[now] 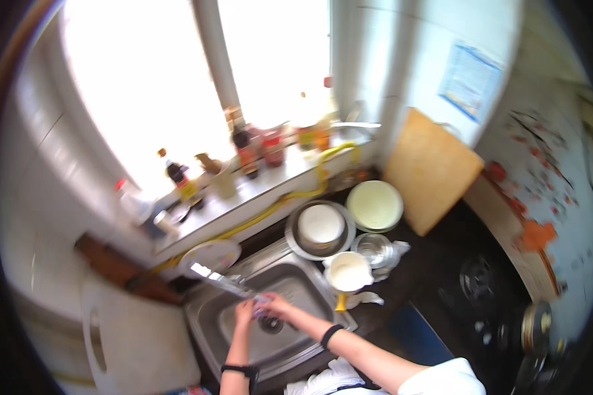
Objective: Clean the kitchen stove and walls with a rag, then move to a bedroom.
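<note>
Over a stainless steel sink (227, 335), under the end of a metal faucet (220, 281), my two hands are close together. My left hand (244, 311) touches a small pale purple item (261, 307), too blurred to name. Around the same item, from the right, close the fingers of my right hand (275, 305). The sink drain (271, 324) shows just below the hands. Dark bands circle both forearms.
Right of the sink stand a metal basin (292, 237) with a white bowl, a pale green bowl (374, 205), a glass bowl (373, 249) and a white pot (348, 271) with a yellow handle. A wooden cutting board (430, 168) leans on the wall. Bottles line the windowsill (212, 215).
</note>
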Tool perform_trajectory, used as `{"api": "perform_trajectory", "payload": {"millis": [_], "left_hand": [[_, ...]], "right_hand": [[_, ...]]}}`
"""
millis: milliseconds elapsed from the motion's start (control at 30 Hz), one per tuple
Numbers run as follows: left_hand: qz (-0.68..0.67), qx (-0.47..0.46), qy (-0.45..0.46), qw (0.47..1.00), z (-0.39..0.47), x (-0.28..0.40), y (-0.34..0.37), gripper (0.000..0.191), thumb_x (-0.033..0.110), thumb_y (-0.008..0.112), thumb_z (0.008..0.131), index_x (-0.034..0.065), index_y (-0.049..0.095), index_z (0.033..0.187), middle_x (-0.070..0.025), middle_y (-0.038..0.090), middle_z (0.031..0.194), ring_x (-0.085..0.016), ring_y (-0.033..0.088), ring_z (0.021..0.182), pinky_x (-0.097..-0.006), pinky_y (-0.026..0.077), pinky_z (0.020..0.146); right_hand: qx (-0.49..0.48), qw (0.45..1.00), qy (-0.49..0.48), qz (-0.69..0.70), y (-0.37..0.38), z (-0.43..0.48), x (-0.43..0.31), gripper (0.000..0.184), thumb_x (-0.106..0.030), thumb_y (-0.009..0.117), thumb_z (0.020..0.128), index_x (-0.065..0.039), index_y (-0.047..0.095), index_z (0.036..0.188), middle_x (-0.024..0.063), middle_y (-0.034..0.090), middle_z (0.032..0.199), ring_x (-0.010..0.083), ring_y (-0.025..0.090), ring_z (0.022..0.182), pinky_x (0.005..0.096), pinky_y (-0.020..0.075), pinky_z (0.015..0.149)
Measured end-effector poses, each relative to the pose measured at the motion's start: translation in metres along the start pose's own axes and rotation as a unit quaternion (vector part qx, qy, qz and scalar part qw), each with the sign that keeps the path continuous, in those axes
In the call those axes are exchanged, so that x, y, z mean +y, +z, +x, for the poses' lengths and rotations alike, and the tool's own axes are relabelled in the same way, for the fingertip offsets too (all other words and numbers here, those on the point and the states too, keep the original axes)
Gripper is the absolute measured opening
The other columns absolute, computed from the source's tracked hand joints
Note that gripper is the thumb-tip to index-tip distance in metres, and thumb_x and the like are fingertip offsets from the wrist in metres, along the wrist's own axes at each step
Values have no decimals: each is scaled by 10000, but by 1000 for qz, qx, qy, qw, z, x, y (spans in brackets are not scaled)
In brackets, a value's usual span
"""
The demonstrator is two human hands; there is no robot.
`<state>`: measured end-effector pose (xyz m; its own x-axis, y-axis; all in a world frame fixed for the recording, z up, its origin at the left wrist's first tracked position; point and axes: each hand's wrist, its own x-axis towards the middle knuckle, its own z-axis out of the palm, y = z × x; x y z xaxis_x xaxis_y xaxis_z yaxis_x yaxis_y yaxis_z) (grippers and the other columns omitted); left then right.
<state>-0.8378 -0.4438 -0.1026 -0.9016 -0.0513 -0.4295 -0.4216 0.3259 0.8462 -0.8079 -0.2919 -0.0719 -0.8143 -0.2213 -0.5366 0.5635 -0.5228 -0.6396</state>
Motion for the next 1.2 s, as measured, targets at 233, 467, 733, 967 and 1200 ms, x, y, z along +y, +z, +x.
{"api": "perform_trajectory", "payload": {"millis": [233, 467, 733, 967, 1200], "left_hand": [[-241, -206, -193, 929, -48, 37, -11, 236, 296, 506, 878, 74, 576, 914, -63, 602, 809, -195, 600, 694, -333, 502, 566], [-264, -277, -191, 904, -40, 26, 42, 206, 279, 483, 880, 93, 553, 932, -52, 576, 858, -196, 578, 774, -346, 478, 630], [-215, -296, -173, 915, -56, 67, 70, 232, 274, 471, 884, 80, 537, 992, -66, 562, 935, -200, 560, 843, -357, 457, 694], [-190, -311, -165, 917, -63, 81, 86, 263, 270, 462, 887, 69, 523, 1045, -78, 550, 1002, -203, 544, 903, -367, 438, 751], [-190, -296, -161, 922, -56, 79, 74, 300, 266, 452, 890, 57, 508, 1098, -90, 537, 1069, -207, 528, 964, -377, 420, 808]], "right_hand": [[186, 907, -89, -366, 35, -13, -2, 350, -366, 572, 777, -45, 639, 899, 142, 647, 749, 312, 634, 726, 421, 491, 659], [341, 762, -228, -501, 49, -16, -4, 370, -382, 646, 707, -41, 588, 840, 167, 577, 856, 347, 553, 861, 465, 456, 687], [337, 726, -221, -557, 43, -30, -32, 225, -155, 562, 731, -18, 567, 909, 163, 492, 1023, 345, 455, 982, 456, 424, 761], [257, 701, -380, -546, 36, -23, -18, 145, -194, 477, 762, -113, 556, 671, 95, 568, 746, 320, 540, 828, 447, 424, 689], [246, 785, -356, -442, 52, -42, -31, 177, -212, 480, 809, -62, 573, 793, 136, 590, 772, 318, 576, 744, 432, 448, 623]]}}
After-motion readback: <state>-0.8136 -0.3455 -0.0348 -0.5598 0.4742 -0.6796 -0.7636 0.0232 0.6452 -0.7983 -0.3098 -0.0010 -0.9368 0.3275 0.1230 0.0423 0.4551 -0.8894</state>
